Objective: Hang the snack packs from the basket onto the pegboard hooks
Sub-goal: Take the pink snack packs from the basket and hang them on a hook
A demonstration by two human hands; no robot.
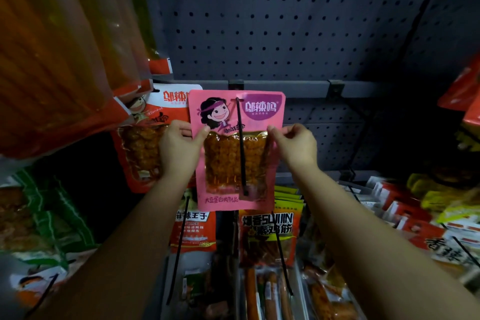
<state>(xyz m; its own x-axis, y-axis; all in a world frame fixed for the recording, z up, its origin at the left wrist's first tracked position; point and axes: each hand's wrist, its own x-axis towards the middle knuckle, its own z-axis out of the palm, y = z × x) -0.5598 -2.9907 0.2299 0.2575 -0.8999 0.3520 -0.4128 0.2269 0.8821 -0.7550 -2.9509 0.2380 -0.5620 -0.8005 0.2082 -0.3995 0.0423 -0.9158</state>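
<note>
A pink snack pack (223, 184) with a cartoon face and a clear window of orange pieces hangs in front of the grey pegboard (285, 21). A black hook (241, 148) passes through the hole near its top and runs down over its front. My left hand (179, 149) pinches the pack's left edge. My right hand (296, 144) pinches its right edge. The basket is out of view.
A red-and-white pack (145, 143) of the same brand hangs just left, behind my left hand. Large orange packs (65, 47) fill the upper left. Below hang more packs (267, 236) on black hooks. Red and yellow packs (426, 218) crowd the right side.
</note>
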